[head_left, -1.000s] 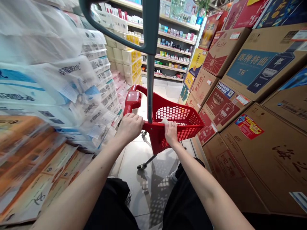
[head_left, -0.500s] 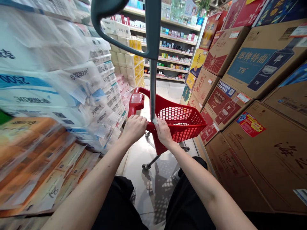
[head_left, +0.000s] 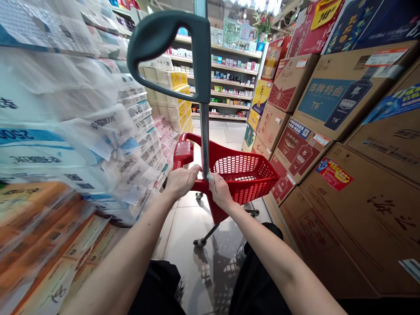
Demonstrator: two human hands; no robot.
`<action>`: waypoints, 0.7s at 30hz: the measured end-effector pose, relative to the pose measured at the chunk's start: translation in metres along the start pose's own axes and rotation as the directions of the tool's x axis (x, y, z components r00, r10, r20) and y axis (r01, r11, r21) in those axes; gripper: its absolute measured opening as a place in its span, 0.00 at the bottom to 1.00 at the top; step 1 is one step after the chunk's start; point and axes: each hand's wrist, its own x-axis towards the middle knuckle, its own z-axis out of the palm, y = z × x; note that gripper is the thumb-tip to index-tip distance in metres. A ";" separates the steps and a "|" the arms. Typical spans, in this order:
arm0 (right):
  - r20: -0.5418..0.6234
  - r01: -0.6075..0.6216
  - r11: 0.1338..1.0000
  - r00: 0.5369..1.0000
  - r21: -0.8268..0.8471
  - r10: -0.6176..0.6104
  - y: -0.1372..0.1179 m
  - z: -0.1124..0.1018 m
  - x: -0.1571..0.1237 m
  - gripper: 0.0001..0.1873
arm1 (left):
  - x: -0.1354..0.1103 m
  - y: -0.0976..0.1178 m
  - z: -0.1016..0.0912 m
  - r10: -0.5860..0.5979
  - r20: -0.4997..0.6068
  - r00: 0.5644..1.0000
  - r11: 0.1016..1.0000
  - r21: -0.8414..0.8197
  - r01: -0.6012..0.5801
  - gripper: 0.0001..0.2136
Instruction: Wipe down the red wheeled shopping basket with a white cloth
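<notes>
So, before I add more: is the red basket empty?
Looks empty: the red shopping-cart basket shows only bare mesh, no goods visible.

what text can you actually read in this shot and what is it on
"郎牌特曲" and "T6": blue panel of a cardboard carton
"幸福阳光": plastic wrap of a paper pack
"248": yellow tag on a top carton
The red sticker and shelf goods are too small to read.

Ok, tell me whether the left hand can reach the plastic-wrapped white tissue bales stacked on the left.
Likely yes: the left hand on the red plastic shopping cart sits beside the plastic-wrapped white tissue bales, with nothing between them.
</notes>
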 end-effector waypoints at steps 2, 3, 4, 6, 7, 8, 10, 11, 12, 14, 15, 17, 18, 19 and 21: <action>-0.089 -0.086 0.989 0.991 0.118 0.097 -0.012 0.008 0.008 0.20 | -0.003 0.006 0.001 0.025 -0.045 0.999 0.998 -0.058 -0.028 0.23; -0.119 -0.114 0.977 0.983 0.178 0.137 -0.017 0.011 0.011 0.21 | -0.004 0.007 0.001 0.045 -0.070 0.997 0.993 -0.103 -0.052 0.22; -0.137 -0.132 0.965 0.977 0.227 0.166 -0.022 0.012 0.015 0.22 | -0.004 0.007 -0.001 0.060 -0.092 0.994 0.986 -0.151 -0.074 0.22; -0.142 -0.135 0.952 0.974 0.273 0.179 -0.028 0.011 0.018 0.23 | -0.003 0.004 -0.005 0.069 -0.114 0.991 0.963 -0.252 -0.096 0.20; -0.132 -0.118 0.957 0.979 0.266 0.157 -0.027 0.009 0.017 0.23 | -0.001 0.002 -0.007 0.065 -0.121 0.991 0.948 -0.304 -0.100 0.20; -0.111 -0.090 0.967 0.987 0.236 0.119 -0.025 0.006 0.015 0.23 | 0.000 -0.001 -0.008 0.055 -0.136 0.989 0.930 -0.353 -0.101 0.19; -0.041 -0.009 0.992 0.999 0.122 0.014 -0.015 -0.001 0.008 0.26 | 0.003 -0.007 -0.010 0.017 -0.200 0.980 0.902 -0.419 -0.101 0.19; 0.008 0.037 0.998 0.999 0.052 -0.037 -0.009 -0.004 0.004 0.29 | 0.004 -0.009 -0.009 -0.008 -0.236 0.972 0.900 -0.425 -0.096 0.19; 0.058 0.078 0.997 0.995 -0.018 -0.077 -0.003 -0.007 0.001 0.31 | 0.004 -0.010 -0.008 -0.032 -0.260 0.965 0.907 -0.413 -0.081 0.19; 0.125 0.131 0.982 0.986 -0.133 -0.114 0.007 -0.008 -0.005 0.32 | 0.003 -0.009 -0.004 -0.077 -0.273 0.959 0.939 -0.344 -0.023 0.18; 0.131 0.136 0.975 0.985 -0.174 -0.114 0.010 -0.007 -0.007 0.31 | 0.002 -0.007 -0.001 -0.094 -0.273 0.957 0.954 -0.299 0.008 0.18; 0.091 0.102 0.970 0.992 -0.221 -0.084 0.011 -0.001 -0.008 0.30 | -0.002 -0.001 0.004 -0.115 -0.293 0.949 0.974 -0.222 0.049 0.18; 0.047 0.068 0.972 0.997 -0.225 -0.059 0.008 0.003 -0.007 0.29 | -0.003 0.002 0.006 -0.118 -0.313 0.942 0.978 -0.199 0.056 0.18; -0.004 0.028 0.977 1.000 -0.213 -0.030 0.004 0.006 -0.004 0.28 | -0.004 0.005 0.008 -0.116 -0.330 0.937 0.981 -0.184 0.057 0.18; -0.114 -0.043 0.987 0.993 -0.157 0.025 -0.010 0.010 0.007 0.27 | -0.005 0.009 0.010 -0.110 -0.351 0.930 0.984 -0.169 0.053 0.18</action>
